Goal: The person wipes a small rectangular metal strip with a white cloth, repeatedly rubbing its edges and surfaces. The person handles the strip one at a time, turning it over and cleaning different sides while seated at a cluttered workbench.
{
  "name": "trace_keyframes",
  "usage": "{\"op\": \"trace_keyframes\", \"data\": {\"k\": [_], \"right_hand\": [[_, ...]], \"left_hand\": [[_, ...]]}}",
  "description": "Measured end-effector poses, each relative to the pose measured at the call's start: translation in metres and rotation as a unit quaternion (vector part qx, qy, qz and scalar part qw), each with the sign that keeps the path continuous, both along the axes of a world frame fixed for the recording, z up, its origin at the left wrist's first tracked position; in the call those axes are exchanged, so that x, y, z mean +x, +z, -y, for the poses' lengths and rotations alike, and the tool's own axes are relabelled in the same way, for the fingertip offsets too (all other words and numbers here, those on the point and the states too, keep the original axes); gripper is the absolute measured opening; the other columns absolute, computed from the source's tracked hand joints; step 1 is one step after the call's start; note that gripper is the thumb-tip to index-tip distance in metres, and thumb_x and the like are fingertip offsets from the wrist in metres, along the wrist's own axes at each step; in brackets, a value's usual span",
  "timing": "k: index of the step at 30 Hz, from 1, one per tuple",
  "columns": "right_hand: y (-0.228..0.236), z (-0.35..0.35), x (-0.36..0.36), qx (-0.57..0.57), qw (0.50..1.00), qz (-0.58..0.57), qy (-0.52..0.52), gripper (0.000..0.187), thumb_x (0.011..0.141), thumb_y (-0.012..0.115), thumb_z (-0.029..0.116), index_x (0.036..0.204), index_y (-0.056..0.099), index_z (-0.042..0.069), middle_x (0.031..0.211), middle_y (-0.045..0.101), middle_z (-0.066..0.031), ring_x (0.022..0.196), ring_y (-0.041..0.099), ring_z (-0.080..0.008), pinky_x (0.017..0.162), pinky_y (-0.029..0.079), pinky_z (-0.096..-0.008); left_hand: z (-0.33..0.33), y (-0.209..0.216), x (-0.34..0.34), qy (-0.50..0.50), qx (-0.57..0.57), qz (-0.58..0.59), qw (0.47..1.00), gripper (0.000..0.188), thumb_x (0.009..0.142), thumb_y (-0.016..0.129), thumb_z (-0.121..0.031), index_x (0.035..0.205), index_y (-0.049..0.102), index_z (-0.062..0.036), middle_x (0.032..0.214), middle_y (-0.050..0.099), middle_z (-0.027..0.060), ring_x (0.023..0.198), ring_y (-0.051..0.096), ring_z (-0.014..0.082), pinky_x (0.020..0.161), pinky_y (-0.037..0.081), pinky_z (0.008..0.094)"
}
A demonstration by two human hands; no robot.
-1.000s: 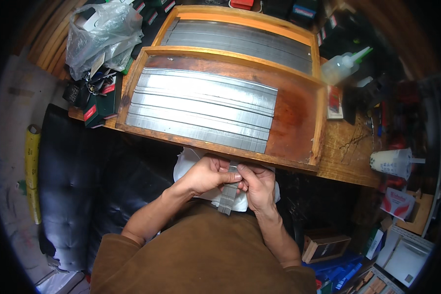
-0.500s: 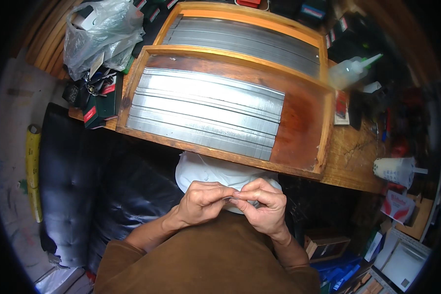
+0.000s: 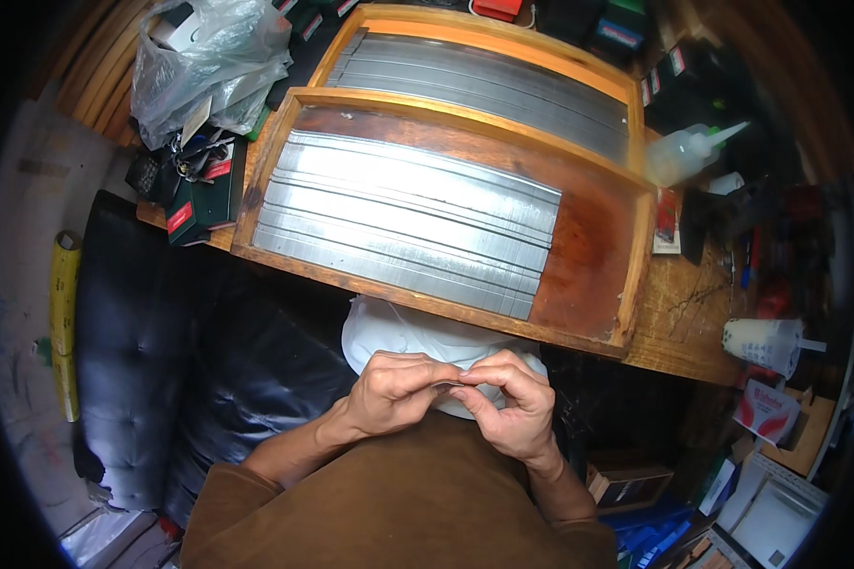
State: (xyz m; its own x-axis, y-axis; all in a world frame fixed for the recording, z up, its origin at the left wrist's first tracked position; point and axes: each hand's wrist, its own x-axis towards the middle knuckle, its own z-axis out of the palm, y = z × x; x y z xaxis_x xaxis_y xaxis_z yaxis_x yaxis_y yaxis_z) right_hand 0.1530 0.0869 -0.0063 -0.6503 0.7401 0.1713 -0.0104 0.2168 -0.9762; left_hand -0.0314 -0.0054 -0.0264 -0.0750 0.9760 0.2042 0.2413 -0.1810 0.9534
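Observation:
Close in front of my brown shirt, my left hand (image 3: 393,387) and my right hand (image 3: 514,398) meet fingertip to fingertip. Both are closed in a pinch on a thin strip (image 3: 453,383), of which just a narrow edge shows; the fingers cover the rest, and its material is hard to tell. Beyond them, a wooden tray (image 3: 427,305) holds a row of shiny flat metal strips (image 3: 399,223) lying side by side, with bare reddish-brown wood at its right end. Neither hand touches the tray.
A second wooden tray (image 3: 503,27) of grey strips lies behind. At the left are a plastic bag (image 3: 209,76) and dark green boxes (image 3: 194,211); at the right, a squeeze bottle (image 3: 683,152) and a drink cup (image 3: 764,343). White cloth (image 3: 389,332) lies below the tray's front edge.
The view has shifted slightly, so the trays and table sit a little further right. Both hands keep their pinch in nearly the same place, with the fingers moved only slightly.

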Motion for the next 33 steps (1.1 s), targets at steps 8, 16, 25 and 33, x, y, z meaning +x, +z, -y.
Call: {"op": "trace_keyframes", "data": {"k": [8, 16, 25, 33], "right_hand": [[-0.0017, 0.0026, -0.0002, -0.004, 1.000, 0.004, -0.004, 0.018, 0.082, 0.084, -0.006, 0.095, 0.072, 0.001, 0.092, 0.074, -0.0110, 0.083, 0.072, -0.0203, 0.074, 0.058, -0.0294], [-0.0019, 0.0035, 0.0011, -0.004, 1.000, 0.005, -0.007, 0.018, 0.082, 0.084, -0.006, 0.094, 0.072, 0.001, 0.091, 0.073, -0.0107, 0.082, 0.072, -0.0201, 0.073, 0.057, -0.0293], [-0.0026, 0.0046, 0.0011, -0.006, 1.000, -0.002, -0.008, 0.020, 0.080, 0.085, -0.009, 0.092, 0.071, -0.001, 0.090, 0.073, -0.0116, 0.082, 0.070, -0.0177, 0.073, 0.055, -0.0281], [-0.0047, 0.0050, 0.0029, -0.010, 1.000, -0.002, -0.001, 0.020, 0.081, 0.083, -0.010, 0.093, 0.070, -0.001, 0.092, 0.071, -0.0117, 0.083, 0.069, -0.0168, 0.074, 0.055, -0.0275]], "left_hand": [[0.0011, -0.0009, 0.0012, 0.006, 0.010, -0.004, 1.000, 0.026, 0.081, 0.075, 0.008, 0.106, 0.076, 0.0016, 0.089, 0.078, 0.0142, 0.077, 0.077, 0.0286, 0.068, 0.060, 0.0342], [0.0024, -0.0003, 0.0020, 0.004, 0.007, 0.000, 1.000, 0.028, 0.081, 0.074, 0.009, 0.108, 0.075, 0.0020, 0.087, 0.077, 0.0138, 0.075, 0.076, 0.0280, 0.067, 0.059, 0.0342], [0.0023, 0.0017, 0.0017, 0.001, 0.005, -0.005, 1.000, 0.028, 0.080, 0.072, 0.010, 0.107, 0.075, 0.0027, 0.088, 0.078, 0.0145, 0.076, 0.077, 0.0284, 0.068, 0.060, 0.0339], [0.0031, 0.0013, 0.0028, 0.003, 0.002, 0.001, 1.000, 0.027, 0.080, 0.073, 0.011, 0.106, 0.075, 0.0031, 0.087, 0.077, 0.0145, 0.075, 0.076, 0.0279, 0.067, 0.060, 0.0336]]}}
